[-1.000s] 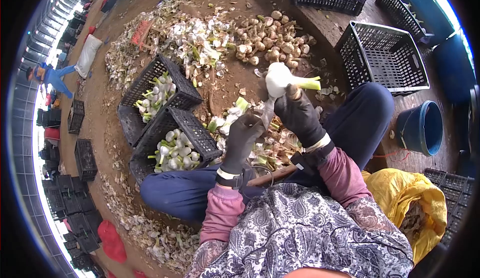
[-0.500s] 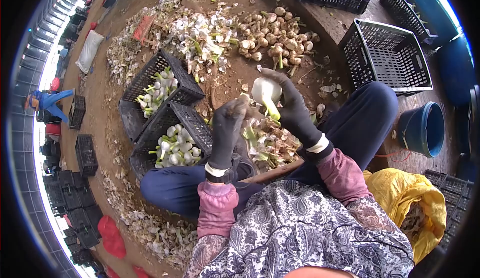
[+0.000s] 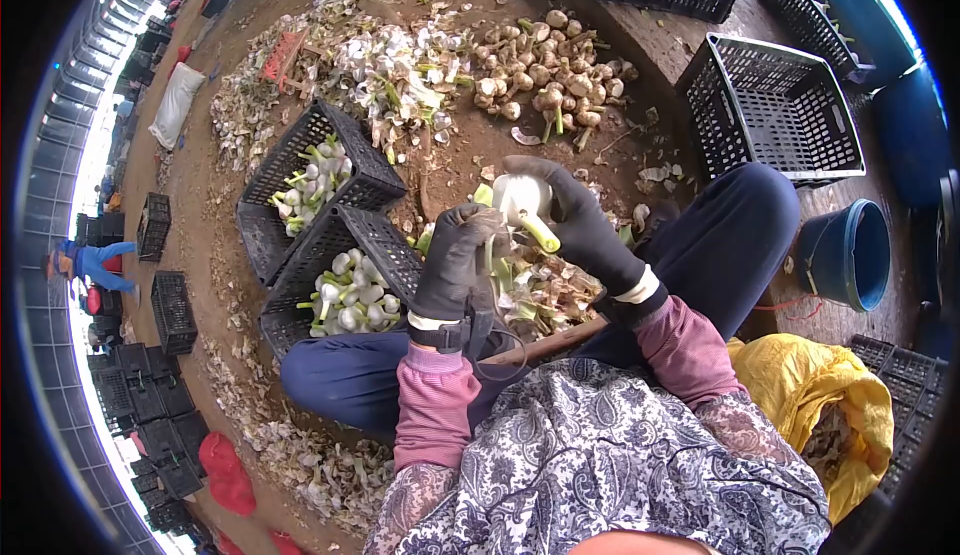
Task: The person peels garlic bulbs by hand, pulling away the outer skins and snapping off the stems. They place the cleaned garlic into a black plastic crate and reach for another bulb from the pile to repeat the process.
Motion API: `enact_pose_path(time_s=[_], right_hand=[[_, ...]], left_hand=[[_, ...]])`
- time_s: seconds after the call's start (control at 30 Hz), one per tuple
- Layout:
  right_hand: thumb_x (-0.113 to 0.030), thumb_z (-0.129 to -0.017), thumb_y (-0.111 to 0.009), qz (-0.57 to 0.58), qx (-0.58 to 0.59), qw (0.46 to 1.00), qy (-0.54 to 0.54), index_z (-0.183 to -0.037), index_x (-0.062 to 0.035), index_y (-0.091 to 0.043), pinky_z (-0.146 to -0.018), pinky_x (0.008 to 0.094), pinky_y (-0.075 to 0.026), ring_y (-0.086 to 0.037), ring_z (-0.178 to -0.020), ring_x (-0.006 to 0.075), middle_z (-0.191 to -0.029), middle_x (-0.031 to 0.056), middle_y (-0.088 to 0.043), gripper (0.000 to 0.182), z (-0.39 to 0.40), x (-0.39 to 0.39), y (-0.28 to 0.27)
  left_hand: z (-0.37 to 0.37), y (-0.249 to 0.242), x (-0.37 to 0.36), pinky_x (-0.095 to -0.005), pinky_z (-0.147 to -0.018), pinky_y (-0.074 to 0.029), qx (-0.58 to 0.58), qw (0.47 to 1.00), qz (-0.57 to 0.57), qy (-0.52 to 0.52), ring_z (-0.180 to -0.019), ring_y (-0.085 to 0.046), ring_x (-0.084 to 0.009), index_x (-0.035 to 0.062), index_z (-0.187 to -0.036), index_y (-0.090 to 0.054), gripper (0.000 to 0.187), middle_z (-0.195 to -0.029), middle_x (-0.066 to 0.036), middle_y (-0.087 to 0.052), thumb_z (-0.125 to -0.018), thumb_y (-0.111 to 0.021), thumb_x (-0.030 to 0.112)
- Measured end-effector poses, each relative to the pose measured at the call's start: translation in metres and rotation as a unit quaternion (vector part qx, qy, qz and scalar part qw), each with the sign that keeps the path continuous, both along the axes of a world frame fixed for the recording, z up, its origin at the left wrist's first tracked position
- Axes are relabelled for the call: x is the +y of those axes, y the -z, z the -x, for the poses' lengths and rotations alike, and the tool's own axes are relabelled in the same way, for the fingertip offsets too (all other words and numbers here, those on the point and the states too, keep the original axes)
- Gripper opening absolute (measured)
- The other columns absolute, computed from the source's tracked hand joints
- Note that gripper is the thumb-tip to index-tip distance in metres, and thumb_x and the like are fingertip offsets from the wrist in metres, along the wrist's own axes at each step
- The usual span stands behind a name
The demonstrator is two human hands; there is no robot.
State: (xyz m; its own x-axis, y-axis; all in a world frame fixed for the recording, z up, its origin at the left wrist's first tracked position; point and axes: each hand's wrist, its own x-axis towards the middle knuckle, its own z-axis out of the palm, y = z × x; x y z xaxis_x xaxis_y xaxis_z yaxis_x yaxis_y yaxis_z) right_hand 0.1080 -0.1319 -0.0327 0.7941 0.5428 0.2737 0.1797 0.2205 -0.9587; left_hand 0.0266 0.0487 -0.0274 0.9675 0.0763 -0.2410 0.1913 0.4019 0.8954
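A white garlic bulb (image 3: 524,195) with a short green stem is held in the gloved fingers of my right hand (image 3: 590,230), its stem pointing down toward me. Close beside it on the left, my left hand (image 3: 452,263), also gloved, is closed in a pinch. A pale strip of garlic skin (image 3: 489,255) hangs at its fingertips. Loose skins and leaves (image 3: 550,290) lie beneath both hands, between my legs. To the left, two black crates hold cleaned garlic: bulbs (image 3: 318,183) in the farther one and bulbs (image 3: 358,293) in the nearer.
Untrimmed garlic (image 3: 555,70) lies piled on the ground ahead, beside a heap of peelings (image 3: 400,65). On the right are a black crate (image 3: 775,105), a blue bucket (image 3: 848,255) and a yellow sack (image 3: 815,375). A person in blue (image 3: 95,263) is far left.
My left hand has risen to the bulb, and a pale strip now shows at its fingers. The bulb has shifted slightly down and left. A skin piece now lies near the garlic pile.
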Motion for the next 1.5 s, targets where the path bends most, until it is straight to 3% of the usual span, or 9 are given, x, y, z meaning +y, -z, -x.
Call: enact_pose_path(time_s=[0.17, 0.43, 0.57, 0.67, 0.73, 0.9, 1.07, 1.37, 1.5], right_hand=[[-0.033, -0.099, -0.067, -0.082, 0.117, 0.987, -0.074, -0.152, -0.0031, -0.034, -0.102, 0.0295, -0.045, -0.056, -0.120, 0.0154, -0.134, 0.0063, -0.058, 0.069, -0.008, -0.014, -0.002], [-0.033, -0.106, -0.052, -0.437, 0.468, 0.757, -0.131, -0.153, -0.0027, -0.034, -0.109, 0.0383, -0.044, -0.052, -0.130, 0.0211, -0.146, 0.0100, -0.049, 0.058, -0.008, -0.008, 0.014], [-0.041, -0.105, -0.053, -0.382, 0.364, 0.842, -0.115, -0.151, -0.0024, -0.037, -0.107, 0.0411, -0.046, -0.056, -0.127, 0.0258, -0.143, 0.0141, -0.053, 0.062, -0.007, -0.015, -0.002], [-0.038, -0.099, -0.063, -0.259, 0.271, 0.926, -0.045, -0.151, -0.0032, -0.037, -0.105, 0.0386, -0.047, -0.058, -0.121, 0.0221, -0.137, 0.0123, -0.057, 0.068, -0.006, -0.009, 0.000], [-0.034, -0.093, -0.073, -0.153, 0.185, 0.971, -0.012, -0.152, -0.0040, -0.038, -0.103, 0.0355, -0.048, -0.059, -0.118, 0.0176, -0.134, 0.0100, -0.059, 0.074, -0.008, -0.004, -0.003], [0.011, -0.078, -0.067, -0.092, 0.081, 0.992, -0.001, -0.152, -0.0070, -0.039, -0.094, 0.0254, -0.049, -0.057, -0.108, 0.0112, -0.136, 0.0007, -0.052, 0.081, -0.001, 0.008, 0.006], [0.014, -0.076, -0.065, -0.024, 0.115, 0.993, -0.021, -0.152, -0.0076, -0.039, -0.076, 0.0201, -0.045, -0.049, -0.091, 0.0060, -0.131, -0.0009, -0.053, 0.083, 0.003, 0.006, 0.008], [-0.053, -0.094, -0.066, -0.110, 0.122, 0.982, -0.098, -0.148, -0.0014, -0.041, -0.100, 0.0327, -0.047, -0.058, -0.116, 0.0165, -0.130, 0.0093, -0.060, 0.079, 0.009, -0.009, -0.018], [-0.047, -0.099, -0.061, -0.185, 0.175, 0.962, -0.100, -0.148, 0.0009, -0.040, -0.101, 0.0349, -0.046, -0.059, -0.117, 0.0190, -0.130, 0.0112, -0.060, 0.071, 0.002, -0.011, 0.004]], left_hand=[[0.005, 0.020, 0.013, -0.0246, -0.044, -0.028, -0.049, 0.972, 0.223, 0.054, -0.049, -0.033, -0.0099, 0.0106, -0.078, -0.048, 0.029, -0.059, 0.000, -0.039, -0.092, -0.066, 0.028], [0.014, 0.018, -0.018, -0.0222, -0.049, -0.037, 0.087, 0.990, -0.109, 0.033, -0.053, -0.050, -0.0060, 0.0055, -0.082, -0.069, 0.020, -0.065, 0.003, -0.059, -0.093, -0.071, 0.022], [0.018, 0.054, -0.019, -0.0294, -0.050, -0.043, 0.125, 0.975, -0.185, -0.001, -0.051, -0.057, -0.0127, 0.0045, -0.082, -0.069, 0.023, -0.063, 0.002, -0.062, -0.091, -0.074, 0.025], [0.020, 0.022, -0.014, -0.0405, -0.060, -0.050, 0.042, 0.773, -0.627, 0.086, -0.064, -0.067, -0.0272, 0.0056, -0.089, -0.069, 0.020, -0.070, -0.004, -0.068, -0.089, -0.074, 0.025], [0.017, 0.035, -0.008, -0.0422, -0.086, -0.056, -0.178, 0.714, -0.670, -0.103, -0.094, -0.071, -0.0343, 0.0061, -0.115, -0.068, 0.029, -0.107, -0.012, -0.071, -0.089, -0.072, 0.020], [-0.001, -0.042, -0.019, -0.0366, -0.092, -0.053, -0.138, 0.881, -0.418, -0.173, -0.104, -0.068, -0.0256, 0.0027, -0.115, -0.068, 0.034, -0.112, -0.012, -0.070, -0.084, -0.078, 0.009], [-0.016, -0.037, -0.024, -0.0338, -0.077, -0.055, -0.227, 0.783, -0.555, -0.166, -0.086, -0.070, -0.0229, 0.0021, -0.101, -0.069, 0.018, -0.096, -0.009, -0.072, -0.085, -0.076, 0.005], [-0.029, 0.029, -0.003, -0.0205, -0.056, -0.047, -0.102, 0.952, -0.210, -0.200, -0.063, -0.058, -0.0076, 0.0010, -0.092, -0.065, 0.003, -0.077, -0.003, -0.066, -0.089, -0.066, 0.001], [-0.014, 0.027, -0.010, -0.0228, -0.055, -0.051, -0.003, 0.988, -0.009, -0.155, -0.061, -0.063, -0.0109, -0.0022, -0.099, -0.068, 0.025, -0.081, -0.007, -0.071, -0.087, -0.072, 0.019]])
